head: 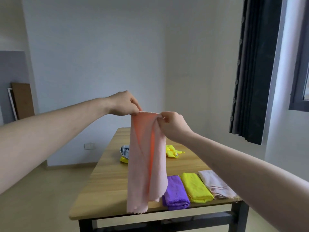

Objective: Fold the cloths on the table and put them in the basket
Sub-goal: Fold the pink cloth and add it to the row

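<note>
A pink and orange cloth point(145, 164) hangs in the air above the wooden table point(107, 181). My left hand point(123, 104) pinches its top left corner and my right hand point(172, 124) pinches its top right corner, close together. Three folded cloths lie side by side near the table's front right edge: a purple cloth point(175, 193), a yellow cloth point(195, 188) and a pale pink cloth point(215, 183). Farther back lie a crumpled yellow cloth point(172, 150) and a grey-blue cloth point(124, 151) over a bit of yellow fabric point(123, 160). No basket is in view.
Dark curtains point(254, 69) hang at the right beside a window point(301, 81). A brown board point(23, 101) leans against the wall at far left. Bare floor point(41, 190) lies left of the table.
</note>
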A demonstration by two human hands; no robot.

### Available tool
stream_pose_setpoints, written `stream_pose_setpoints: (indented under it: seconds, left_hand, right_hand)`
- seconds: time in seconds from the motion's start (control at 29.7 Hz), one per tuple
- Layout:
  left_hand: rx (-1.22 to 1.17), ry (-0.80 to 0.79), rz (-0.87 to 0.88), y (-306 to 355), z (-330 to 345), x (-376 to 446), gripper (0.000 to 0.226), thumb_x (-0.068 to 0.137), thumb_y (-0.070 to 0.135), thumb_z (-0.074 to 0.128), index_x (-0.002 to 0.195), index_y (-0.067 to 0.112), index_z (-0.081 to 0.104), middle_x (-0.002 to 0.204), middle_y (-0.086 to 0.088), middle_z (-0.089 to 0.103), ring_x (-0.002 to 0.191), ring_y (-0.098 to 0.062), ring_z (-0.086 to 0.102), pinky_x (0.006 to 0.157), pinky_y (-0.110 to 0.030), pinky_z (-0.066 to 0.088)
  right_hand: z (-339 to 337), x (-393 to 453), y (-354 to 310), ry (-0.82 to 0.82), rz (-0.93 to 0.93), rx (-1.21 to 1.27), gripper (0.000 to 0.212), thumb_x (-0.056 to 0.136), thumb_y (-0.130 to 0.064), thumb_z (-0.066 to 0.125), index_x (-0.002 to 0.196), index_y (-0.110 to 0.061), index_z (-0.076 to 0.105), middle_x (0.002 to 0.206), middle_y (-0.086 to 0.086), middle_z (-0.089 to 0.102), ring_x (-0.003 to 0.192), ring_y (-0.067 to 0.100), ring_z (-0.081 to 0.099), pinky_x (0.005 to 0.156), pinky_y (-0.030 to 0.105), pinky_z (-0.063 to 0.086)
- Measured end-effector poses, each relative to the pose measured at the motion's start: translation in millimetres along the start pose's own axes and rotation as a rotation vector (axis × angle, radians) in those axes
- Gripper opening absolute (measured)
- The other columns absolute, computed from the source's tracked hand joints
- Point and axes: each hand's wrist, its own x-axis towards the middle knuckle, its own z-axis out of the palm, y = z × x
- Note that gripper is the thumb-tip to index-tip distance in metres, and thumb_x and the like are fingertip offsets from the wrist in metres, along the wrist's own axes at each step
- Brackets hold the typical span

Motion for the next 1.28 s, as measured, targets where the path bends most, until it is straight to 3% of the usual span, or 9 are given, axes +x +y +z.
stream_pose_setpoints:
  seconds: [0.1, 0.2, 0.47, 0.61, 0.84, 0.94, 1.01, 1.11, 1.28]
  left_hand:
    - [0.088, -0.004, 0.037, -8.6, 9.1, -2.5, 0.009, 0.072, 0.030, 0.079, 0.078, 0.024, 0.076, 0.067, 0.013, 0.067, 0.072, -0.013, 0.060, 0.065, -0.025, 0.045]
    - [0.105, 0.084, 0.071, -15.3, 16.7, -1.5, 0.028, 0.081, 0.041, 0.081, 0.070, 0.018, 0.071, 0.060, 0.011, 0.059, 0.061, -0.011, 0.049, 0.057, -0.023, 0.038]
    - [-0.088, 0.190, 0.008, -26.3, 7.5, 1.6, 0.033, 0.100, 0.034, 0.058, 0.082, 0.007, 0.066, 0.089, -0.004, 0.073, 0.093, -0.019, 0.070, 0.084, -0.036, 0.053]
    - [-0.263, 0.243, -0.012, -23.4, 7.8, 4.1, 0.041, 0.106, 0.036, 0.043, 0.098, -0.001, 0.058, 0.105, -0.018, 0.070, 0.088, -0.027, 0.070, 0.087, -0.050, 0.059]
    - [-0.314, 0.361, 0.023, -12.8, 2.7, 7.6, 0.030, 0.108, 0.037, 0.040, 0.103, 0.015, 0.061, 0.081, 0.002, 0.056, 0.063, -0.017, 0.046, 0.058, -0.029, 0.037]
    - [-0.291, 0.381, 0.029, -17.4, -1.9, 6.3, 0.025, 0.107, 0.034, 0.042, 0.104, 0.021, 0.063, 0.080, 0.003, 0.058, 0.057, -0.014, 0.044, 0.054, -0.028, 0.035]
    - [-0.250, 0.402, 0.010, -25.2, -4.2, 5.7, 0.024, 0.107, 0.032, 0.043, 0.103, 0.020, 0.063, 0.081, 0.003, 0.060, 0.059, -0.015, 0.044, 0.055, -0.028, 0.034]
    - [-0.182, 0.447, -0.055, -44.5, -7.1, 5.8, 0.023, 0.106, 0.029, 0.044, 0.095, 0.019, 0.061, 0.076, 0.004, 0.055, 0.064, -0.014, 0.045, 0.056, -0.029, 0.034]
    - [-0.097, 0.479, -0.204, -87.1, -7.7, 6.5, 0.029, 0.104, 0.029, 0.046, 0.080, 0.015, 0.054, 0.077, -0.001, 0.054, 0.071, -0.024, 0.048, 0.058, -0.031, 0.035]
  right_hand:
    - [-5.7, 5.7, 3.1, -0.001, -0.019, -0.012, 0.027, 0.096, -0.022, 0.045, 0.071, -0.021, 0.057, 0.066, -0.003, 0.055, 0.064, 0.023, 0.048, 0.055, 0.030, 0.036]
    - [-9.6, 11.2, 6.0, 0.019, -0.029, -0.039, 0.029, 0.097, -0.025, 0.046, 0.069, -0.022, 0.053, 0.066, -0.002, 0.054, 0.067, 0.026, 0.048, 0.056, 0.031, 0.035]
    - [-29.8, 11.7, 23.7, -0.090, -0.026, -0.044, 0.036, 0.088, -0.058, 0.068, 0.079, -0.024, 0.071, 0.061, -0.011, 0.054, 0.054, 0.009, 0.048, 0.049, 0.023, 0.034]
    - [-33.6, 13.0, 30.2, -0.271, -0.034, -0.094, 0.050, 0.084, -0.058, 0.072, 0.075, -0.009, 0.068, 0.065, -0.003, 0.057, 0.058, 0.014, 0.050, 0.056, 0.029, 0.040]
    - [-23.6, 11.6, 36.7, -0.537, -0.026, -0.231, 0.021, 0.085, -0.041, 0.072, 0.097, -0.024, 0.072, 0.095, -0.004, 0.071, 0.088, 0.019, 0.066, 0.078, 0.032, 0.052]
    - [-20.6, 5.4, 45.1, -0.614, 0.011, -0.185, 0.024, 0.082, -0.039, 0.070, 0.104, -0.028, 0.070, 0.095, -0.001, 0.071, 0.083, 0.022, 0.068, 0.067, 0.028, 0.051]
    - [-23.5, 2.1, 48.4, -0.621, 0.047, -0.158, 0.020, 0.085, -0.038, 0.070, 0.103, -0.028, 0.072, 0.089, -0.006, 0.070, 0.074, 0.014, 0.065, 0.062, 0.024, 0.052]
    - [-28.3, 6.0, 54.7, -0.592, 0.064, -0.249, 0.020, 0.083, -0.043, 0.070, 0.098, -0.031, 0.075, 0.098, -0.008, 0.074, 0.092, 0.014, 0.069, 0.082, 0.031, 0.056]
    - [-37.3, 15.7, 60.6, -0.467, 0.092, -0.408, 0.024, 0.086, -0.045, 0.071, 0.071, -0.031, 0.059, 0.086, -0.004, 0.064, 0.080, 0.019, 0.060, 0.067, 0.028, 0.047]
